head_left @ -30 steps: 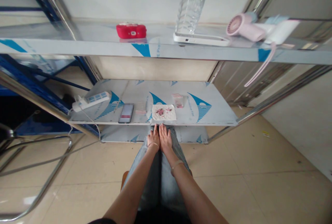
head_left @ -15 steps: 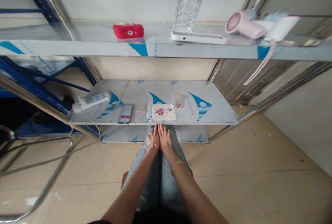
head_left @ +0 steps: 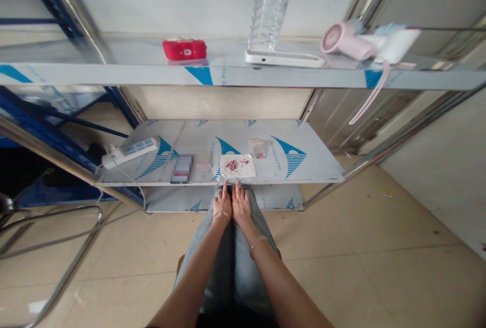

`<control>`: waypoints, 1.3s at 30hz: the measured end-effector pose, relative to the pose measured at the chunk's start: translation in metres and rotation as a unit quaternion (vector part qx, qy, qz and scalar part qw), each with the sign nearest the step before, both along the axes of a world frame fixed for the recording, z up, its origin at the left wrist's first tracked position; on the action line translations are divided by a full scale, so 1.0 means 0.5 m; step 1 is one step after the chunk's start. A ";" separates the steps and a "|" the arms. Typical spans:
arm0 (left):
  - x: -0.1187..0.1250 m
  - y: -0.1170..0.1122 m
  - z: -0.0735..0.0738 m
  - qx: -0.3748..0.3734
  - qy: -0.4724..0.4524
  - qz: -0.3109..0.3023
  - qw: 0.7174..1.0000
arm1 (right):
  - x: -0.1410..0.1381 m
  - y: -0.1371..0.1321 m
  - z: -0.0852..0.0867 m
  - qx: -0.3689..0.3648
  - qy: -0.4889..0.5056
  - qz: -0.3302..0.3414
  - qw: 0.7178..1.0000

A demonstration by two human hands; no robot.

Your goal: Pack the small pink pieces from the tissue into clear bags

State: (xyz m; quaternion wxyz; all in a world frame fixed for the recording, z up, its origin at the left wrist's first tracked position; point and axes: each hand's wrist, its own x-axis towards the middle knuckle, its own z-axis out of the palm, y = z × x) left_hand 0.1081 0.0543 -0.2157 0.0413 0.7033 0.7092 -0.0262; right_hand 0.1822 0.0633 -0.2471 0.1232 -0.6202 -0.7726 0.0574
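Note:
My left hand (head_left: 222, 203) and my right hand (head_left: 240, 202) lie flat side by side on my knees in blue jeans (head_left: 231, 262), fingers stretched out, holding nothing. Just beyond the fingertips, on the middle steel shelf (head_left: 311, 166), lies a white cloth (head_left: 237, 165) with small pink-red pieces on it. A small clear packet of pink bits (head_left: 258, 147) sits behind the cloth. Another clear packet (head_left: 203, 160) and a phone (head_left: 181, 169) lie to the left of the cloth.
A white power strip (head_left: 129, 150) lies at the shelf's left. The top shelf (head_left: 114, 72) carries a red case (head_left: 184, 49), a clear water bottle (head_left: 269, 9) on a white flat device (head_left: 284, 58), and a pink hair dryer (head_left: 357, 44). A chair frame (head_left: 49, 247) stands left.
Both hands stay flat on my knees. The view has drifted slightly, so the shelves and their objects sit a little further left in frame.

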 end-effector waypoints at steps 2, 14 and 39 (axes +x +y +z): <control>-0.002 -0.003 0.001 -0.002 0.000 -0.004 1.000 | -0.001 0.000 -0.001 -0.006 -0.008 0.006 1.000; -0.007 0.001 -0.011 -0.014 -0.012 -0.009 1.000 | -0.004 -0.001 0.000 -0.023 -0.001 0.003 1.000; -0.016 0.001 -0.021 0.000 -0.009 -0.032 0.999 | -0.003 -0.011 0.012 -0.020 -0.012 0.027 0.999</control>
